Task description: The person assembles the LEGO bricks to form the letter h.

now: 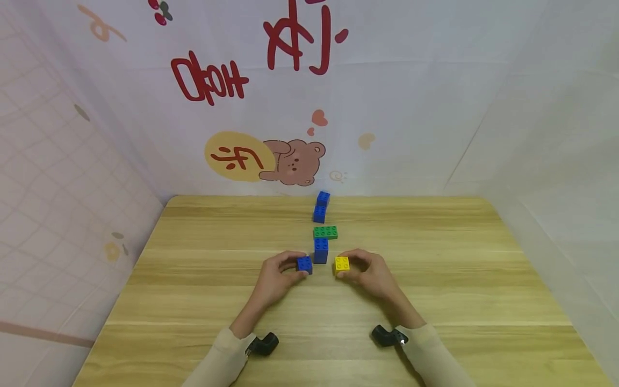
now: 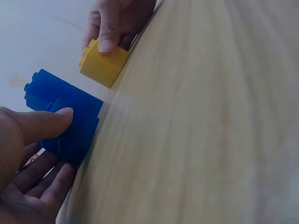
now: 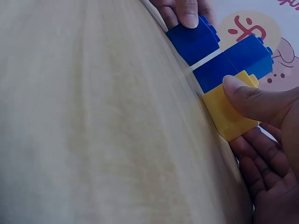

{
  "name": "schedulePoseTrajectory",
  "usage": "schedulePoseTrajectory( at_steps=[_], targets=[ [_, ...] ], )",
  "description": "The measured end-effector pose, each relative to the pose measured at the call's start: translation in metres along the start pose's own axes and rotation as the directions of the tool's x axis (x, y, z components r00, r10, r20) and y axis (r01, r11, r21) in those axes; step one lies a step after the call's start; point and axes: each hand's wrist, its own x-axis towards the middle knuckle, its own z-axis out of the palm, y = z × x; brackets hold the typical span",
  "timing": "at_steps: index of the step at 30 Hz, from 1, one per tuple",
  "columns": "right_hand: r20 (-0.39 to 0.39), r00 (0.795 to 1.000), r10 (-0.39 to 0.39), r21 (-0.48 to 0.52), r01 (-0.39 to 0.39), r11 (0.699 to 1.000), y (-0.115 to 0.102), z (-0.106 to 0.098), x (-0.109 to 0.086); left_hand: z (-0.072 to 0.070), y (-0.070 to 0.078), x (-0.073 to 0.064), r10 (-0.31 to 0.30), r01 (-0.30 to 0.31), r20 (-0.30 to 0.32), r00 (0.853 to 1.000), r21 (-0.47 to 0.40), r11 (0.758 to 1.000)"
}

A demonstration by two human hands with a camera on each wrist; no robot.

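Note:
My left hand (image 1: 276, 277) pinches a small blue toy brick (image 1: 304, 264) between thumb and fingers, low at the tabletop. On the other side, my right hand (image 1: 372, 274) pinches a yellow toy brick (image 1: 342, 264) of like size. Between the two hands stands a taller blue stack (image 1: 321, 251); the right wrist view shows a seam across this stack (image 3: 233, 63). A gap separates the yellow brick from the stack in the head view. The held blue brick (image 3: 192, 41) is close beside the stack, with a narrow gap visible in the right wrist view.
Just behind the blue stack lies a long green brick (image 1: 326, 232). Farther back are two more blue bricks (image 1: 319, 214), one behind the other near the wooden table's (image 1: 217, 226) rear edge. A printed white cloth (image 1: 401, 107) hangs behind the table.

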Motion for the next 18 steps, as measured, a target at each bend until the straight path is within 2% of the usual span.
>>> schedulePoseTrajectory(
  at_steps=[6, 11, 18],
  targets=[
    [0.004, 1.0, -0.022, -0.01, 0.022, 1.0, 0.003, 0.002, -0.002, 0.006, 0.0, -0.004, 0.049, -0.049, 0.006, 0.999, 0.033, 0.998],
    [0.011, 1.0, -0.03, -0.019, 0.03, 0.999, 0.004, 0.004, -0.005, 0.011, 0.002, -0.007, 0.11, -0.111, 0.035, 0.993, 0.049, 0.993],
    [0.034, 0.999, -0.014, -0.021, 0.015, 1.0, 0.001, 0.005, -0.009, 0.018, 0.015, -0.013, 0.113, -0.116, 0.07, 0.991, 0.041, 0.992]
  ],
)
